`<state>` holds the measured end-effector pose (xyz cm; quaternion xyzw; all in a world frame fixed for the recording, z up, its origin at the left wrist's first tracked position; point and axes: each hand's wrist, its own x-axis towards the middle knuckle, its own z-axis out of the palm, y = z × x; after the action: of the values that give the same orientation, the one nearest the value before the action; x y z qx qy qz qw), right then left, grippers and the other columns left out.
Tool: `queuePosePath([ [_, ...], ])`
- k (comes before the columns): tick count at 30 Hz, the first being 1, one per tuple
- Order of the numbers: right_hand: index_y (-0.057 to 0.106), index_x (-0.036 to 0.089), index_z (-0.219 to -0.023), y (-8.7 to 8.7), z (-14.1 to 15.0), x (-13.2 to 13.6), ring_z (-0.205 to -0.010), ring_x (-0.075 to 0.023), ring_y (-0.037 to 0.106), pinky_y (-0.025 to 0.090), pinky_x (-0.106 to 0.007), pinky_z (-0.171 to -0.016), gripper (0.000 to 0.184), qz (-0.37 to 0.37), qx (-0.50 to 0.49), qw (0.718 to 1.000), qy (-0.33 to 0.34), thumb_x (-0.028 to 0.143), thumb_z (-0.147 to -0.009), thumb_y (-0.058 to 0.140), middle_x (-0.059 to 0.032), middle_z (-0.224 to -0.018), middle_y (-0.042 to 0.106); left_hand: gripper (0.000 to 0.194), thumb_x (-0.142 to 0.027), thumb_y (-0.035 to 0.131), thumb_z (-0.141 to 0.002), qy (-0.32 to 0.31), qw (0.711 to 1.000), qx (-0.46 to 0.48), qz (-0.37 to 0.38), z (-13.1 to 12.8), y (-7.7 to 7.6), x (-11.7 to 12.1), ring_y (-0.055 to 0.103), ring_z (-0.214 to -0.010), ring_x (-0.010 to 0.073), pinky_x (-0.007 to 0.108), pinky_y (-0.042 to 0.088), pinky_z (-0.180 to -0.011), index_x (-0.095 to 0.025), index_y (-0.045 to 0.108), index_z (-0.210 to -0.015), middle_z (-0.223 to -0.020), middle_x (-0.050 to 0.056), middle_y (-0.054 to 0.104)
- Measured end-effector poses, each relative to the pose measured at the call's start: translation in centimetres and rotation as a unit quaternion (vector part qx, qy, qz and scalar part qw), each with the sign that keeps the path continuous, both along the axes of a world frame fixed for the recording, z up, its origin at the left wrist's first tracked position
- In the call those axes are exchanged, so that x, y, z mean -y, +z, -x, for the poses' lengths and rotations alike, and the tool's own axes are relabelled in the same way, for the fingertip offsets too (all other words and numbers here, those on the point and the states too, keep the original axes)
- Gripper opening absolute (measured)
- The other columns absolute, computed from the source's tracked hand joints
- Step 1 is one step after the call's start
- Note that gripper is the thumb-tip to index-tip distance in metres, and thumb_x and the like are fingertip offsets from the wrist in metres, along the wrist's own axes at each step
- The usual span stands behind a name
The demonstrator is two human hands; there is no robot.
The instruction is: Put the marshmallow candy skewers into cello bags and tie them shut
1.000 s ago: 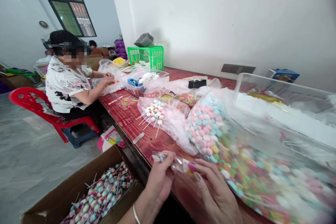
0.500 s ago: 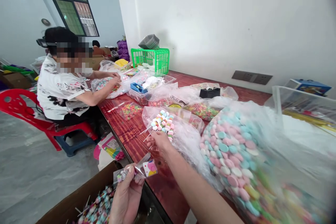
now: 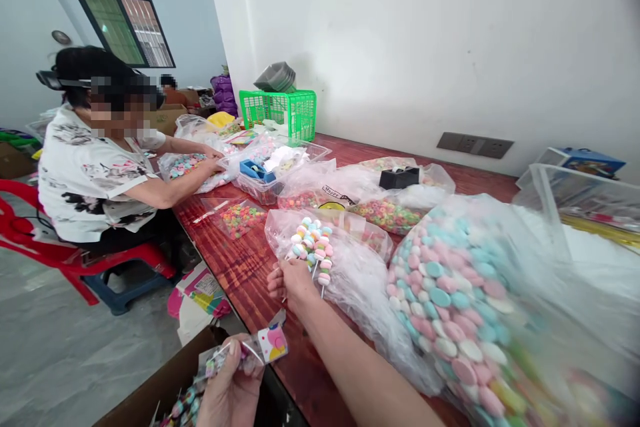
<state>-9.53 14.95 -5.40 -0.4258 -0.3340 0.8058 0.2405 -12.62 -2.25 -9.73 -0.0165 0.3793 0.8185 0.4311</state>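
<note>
My left hand (image 3: pixel 231 377) is closed around a small clear plastic bag (image 3: pixel 217 361) with a colourful label (image 3: pixel 273 342) at one end; its contents are partly hidden by my thumb. Above the near part of the table, my right hand (image 3: pixel 294 283) pinches the white sticks of some candy skewers (image 3: pixel 313 241), threaded with pastel pieces. Behind the skewers lies a crumpled clear plastic bag (image 3: pixel 353 273). How many sticks are within my fingers I cannot tell. Below my left hand, a cardboard box (image 3: pixel 150 380) contains more candies on sticks.
A big clear bag of pastel candies (image 3: pixel 445 300) fills the right of the red-brown table (image 3: pixel 240 267). Farther back are bags of ring candies (image 3: pixel 385 212), a black tape dispenser (image 3: pixel 399 177), a plastic tub (image 3: pixel 260 192) and a green basket (image 3: pixel 303 117). A co-worker (image 3: pixel 95 167) sits at left.
The view has turned slightly, and the co-worker appears farther left. The candy skewers in my right hand have tilted, their sticks now pointing more downward. My left hand still holds the bag.
</note>
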Motion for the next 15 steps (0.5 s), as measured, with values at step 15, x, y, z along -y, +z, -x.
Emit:
queuePosePath([
  [15, 0.057, 0.018, -0.063, 0.2, -16.9, 2.1, -0.038, -0.0124, 0.051, 0.035, -0.023, -0.039, 0.031, -0.244, 0.405, 0.879, 0.067, 0.026, -0.09, 0.043, -0.0048, -0.05, 0.062, 0.022, -0.025, 0.084, -0.064, -0.074, 0.996, 0.035, -0.026, -2.6, 2.1, -0.9, 0.043, -0.055, 0.0067, 0.02, 0.046, -0.053, -0.014, 0.066, -0.073, -0.065, -0.002, 0.054],
])
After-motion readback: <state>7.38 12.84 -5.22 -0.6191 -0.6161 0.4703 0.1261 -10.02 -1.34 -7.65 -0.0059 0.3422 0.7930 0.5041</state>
